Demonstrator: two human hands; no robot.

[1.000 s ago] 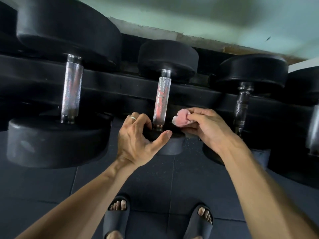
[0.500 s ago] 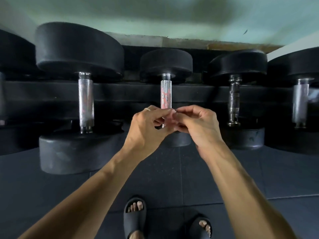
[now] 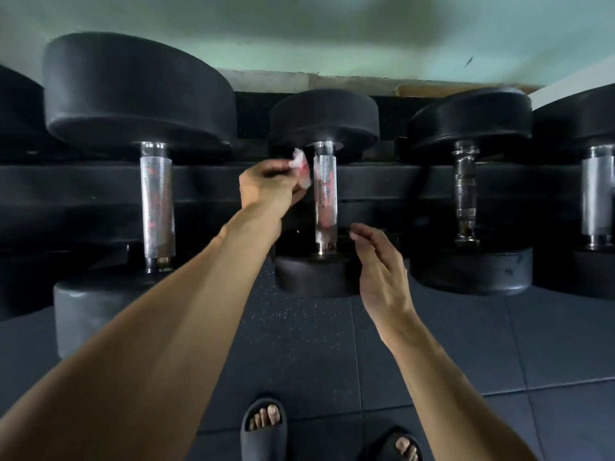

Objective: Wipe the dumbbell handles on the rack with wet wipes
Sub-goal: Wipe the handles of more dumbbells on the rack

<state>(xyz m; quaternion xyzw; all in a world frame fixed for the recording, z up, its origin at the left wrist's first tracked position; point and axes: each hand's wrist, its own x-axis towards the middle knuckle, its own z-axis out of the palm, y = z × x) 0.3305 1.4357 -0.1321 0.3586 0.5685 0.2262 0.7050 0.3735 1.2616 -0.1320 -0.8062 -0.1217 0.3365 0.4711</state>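
So the left hand point(image 3: 266, 186) is up at the middle dumbbell point(image 3: 324, 194) on the rack point(image 3: 392, 188), pinching a crumpled wet wipe point(image 3: 301, 169) between thumb and fingertips. The wipe looks white with pinkish-red smears, and it sits right against the upper left side of that dumbbell's knurled chrome handle point(image 3: 325, 197), just under the far head. Can't say for sure it's pressed on the metal, but it's touching or as good as. The handle itself has reddish blotches down its length.

The right hand point(image 3: 379, 267) holds nothing, fingers loose and slightly bent, hanging just right of the handle's near end, by the front head of the same dumbbell. It isn't touching the handle.

To the left on the rack sits a much bigger dumbbell point(image 3: 139, 181) with a thicker chrome handle, also blotchy red. To the right there's another one point(image 3: 466, 194) with a thinner, darker, stepped handle, and a further chrome handle point(image 3: 597, 194) is cut off at the right edge of the rack. All of them lie across the black rails with one head at the back edge and one at the front.

Below is dark rubber tile flooring point(image 3: 299, 344), and the person's feet in black slides point(image 3: 264, 427) show at the bottom. A pale green wall point(image 3: 332, 34) runs behind the rack.
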